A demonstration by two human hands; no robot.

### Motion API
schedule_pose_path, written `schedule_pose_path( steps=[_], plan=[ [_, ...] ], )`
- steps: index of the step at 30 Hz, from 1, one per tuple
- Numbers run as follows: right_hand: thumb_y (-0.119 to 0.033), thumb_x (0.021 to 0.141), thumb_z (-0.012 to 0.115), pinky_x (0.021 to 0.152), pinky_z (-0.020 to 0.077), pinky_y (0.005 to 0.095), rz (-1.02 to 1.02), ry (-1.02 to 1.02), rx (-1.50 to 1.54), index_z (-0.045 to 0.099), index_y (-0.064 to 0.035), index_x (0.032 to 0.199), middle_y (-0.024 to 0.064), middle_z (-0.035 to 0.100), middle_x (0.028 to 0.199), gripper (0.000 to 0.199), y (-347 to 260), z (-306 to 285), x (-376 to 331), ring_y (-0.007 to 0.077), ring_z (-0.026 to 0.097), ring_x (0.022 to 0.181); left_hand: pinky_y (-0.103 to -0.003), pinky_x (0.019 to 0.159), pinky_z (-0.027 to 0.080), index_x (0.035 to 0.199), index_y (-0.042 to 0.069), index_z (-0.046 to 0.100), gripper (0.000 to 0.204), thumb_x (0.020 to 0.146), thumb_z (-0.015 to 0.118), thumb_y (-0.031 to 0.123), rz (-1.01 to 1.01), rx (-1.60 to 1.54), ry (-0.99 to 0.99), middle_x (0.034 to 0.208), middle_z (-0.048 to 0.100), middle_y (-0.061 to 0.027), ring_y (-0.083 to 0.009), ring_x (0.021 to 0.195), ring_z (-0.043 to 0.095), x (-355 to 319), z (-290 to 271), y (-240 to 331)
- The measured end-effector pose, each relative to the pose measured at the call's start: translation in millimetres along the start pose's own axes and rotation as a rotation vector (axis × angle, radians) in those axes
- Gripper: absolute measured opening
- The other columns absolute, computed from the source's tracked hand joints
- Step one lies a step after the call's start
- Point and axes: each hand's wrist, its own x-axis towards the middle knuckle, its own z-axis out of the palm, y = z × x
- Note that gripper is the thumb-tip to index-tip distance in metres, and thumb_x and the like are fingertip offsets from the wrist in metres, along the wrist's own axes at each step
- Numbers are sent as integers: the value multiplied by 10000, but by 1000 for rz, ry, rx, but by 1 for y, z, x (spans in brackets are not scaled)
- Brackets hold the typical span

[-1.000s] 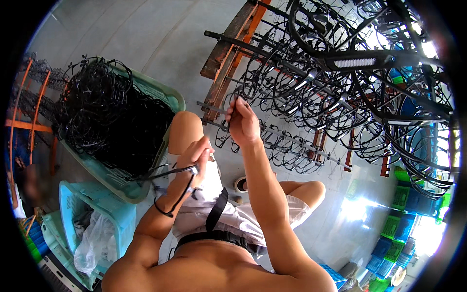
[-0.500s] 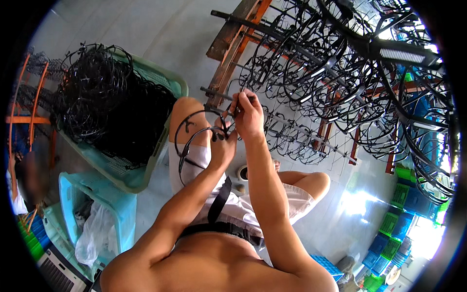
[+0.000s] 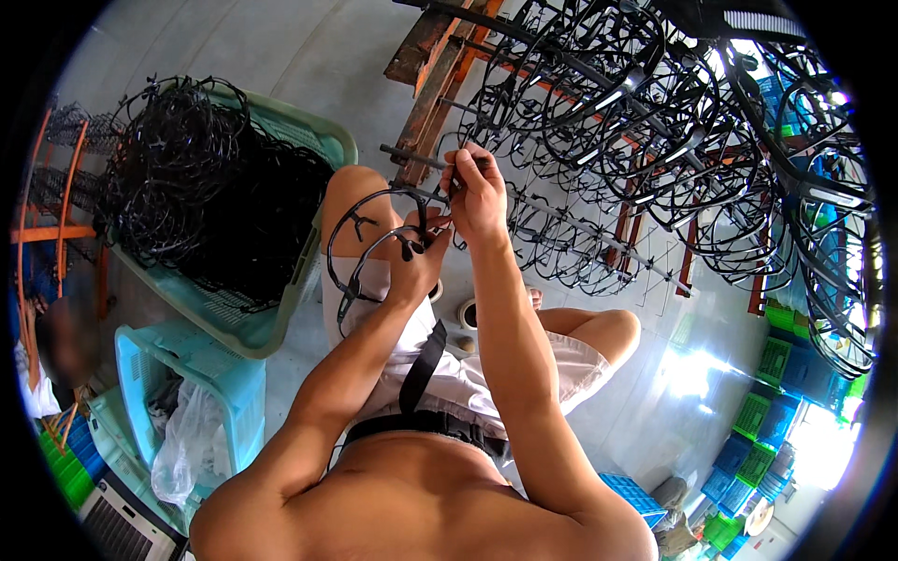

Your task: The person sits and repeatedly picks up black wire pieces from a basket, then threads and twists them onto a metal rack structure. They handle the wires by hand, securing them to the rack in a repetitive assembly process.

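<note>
- Your left hand (image 3: pixel 418 257), near the centre of the frame, has its fingers curled closed on a glossy black hoop frame (image 3: pixel 351 287). This thin, smooth piece hangs left of the hand, its two curved arms bowing outward and meeting at a thicker joint at the lower end.
- Your right hand (image 3: pixel 479 192), just above and to the right, has its fingers bent in and pinched together on a small dark piece (image 3: pixel 482 164); you cannot tell its exact shape.
- A straight, dull grey rod (image 3: pixel 412 156) runs up to your right hand from the left.
- Across the upper right, a rack of rough, worn wooden beams (image 3: pixel 418 51) and bars carries dense rows of shiny black hoops (image 3: pixel 645 122), looped and overlapping.
- At the upper left, a pale green plastic crate (image 3: pixel 339 150) with perforated walls bears a tangled, wiry black heap (image 3: pixel 178 187).
- At the lower left, a light-blue plastic bin (image 3: pixel 245 411) holds a crumpled, see-through plastic bag (image 3: pixel 182 458).
</note>
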Motion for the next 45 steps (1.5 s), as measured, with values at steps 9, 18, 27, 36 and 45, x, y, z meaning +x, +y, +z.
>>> schedule_pose_path(
  steps=[9, 18, 27, 36, 45],
  plan=[
    [-82, 914, 571, 610, 465, 284, 36, 6, 10, 548, -73, 987, 86, 614, 896, 77, -1, 3, 0, 149, 559, 699, -228, 570, 419, 975, 3, 588, 190, 804, 670, 20, 133, -19, 37, 866, 653, -50, -77, 619, 489, 1, -1, -12],
    [-105, 919, 571, 614, 448, 296, 73, 38, 28, 540, -82, 991, 70, 600, 901, 82, -9, 7, 7, 154, 550, 720, -229, 554, 402, 930, 17, 603, 137, 814, 674, 39, 77, -26, -7, 791, 624, -20, -71, 604, 476, 0, -3, -4],
    [-101, 922, 567, 616, 457, 290, 40, 28, 38, 547, -87, 986, 70, 608, 892, 69, -4, -2, 2, 146, 556, 715, -232, 552, 407, 915, 13, 610, 126, 810, 675, 37, 86, -27, 27, 788, 638, -23, -75, 603, 492, -1, -2, -8],
    [-66, 899, 593, 617, 467, 279, -40, 41, -87, 543, -56, 991, 100, 628, 893, 105, 1, -3, 2, 150, 563, 693, -231, 580, 421, 946, 20, 607, 154, 816, 683, 53, 130, -63, 57, 788, 643, -21, -80, 618, 496, 2, 0, -19],
    [-98, 906, 591, 637, 478, 282, 28, 54, -115, 535, -54, 1007, 93, 633, 911, 124, -10, 6, 1, 160, 583, 738, -197, 568, 437, 964, -23, 622, 182, 818, 689, 60, 85, -3, 5, 795, 654, -47, -71, 631, 552, 4, -7, -24]
  ],
)
